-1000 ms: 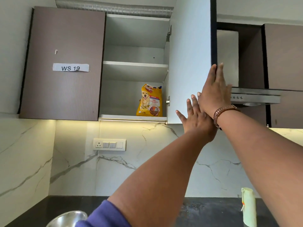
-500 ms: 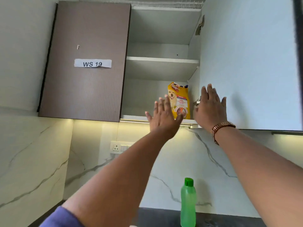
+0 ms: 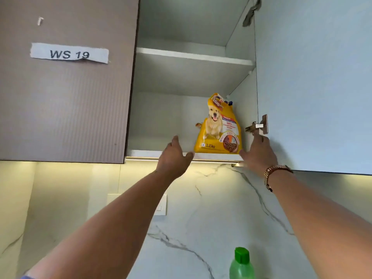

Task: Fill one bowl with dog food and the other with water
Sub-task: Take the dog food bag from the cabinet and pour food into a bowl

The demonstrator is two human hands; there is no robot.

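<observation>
Hands off the cabinet door, now flanking the dog food bag [image 3: 218, 125]
Left hand [image 3: 174, 156] and right hand [image 3: 258, 153] spread wide, empty; bag between fingertips, ungripped; filling not begun

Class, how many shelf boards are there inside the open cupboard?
2: the bottom board, carrying the dog food bag, and the upper shelf. Any higher boards would be out of view.

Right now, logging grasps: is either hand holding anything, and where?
Nothing held. Left hand and right hand flank the dog food bag, open.
</observation>
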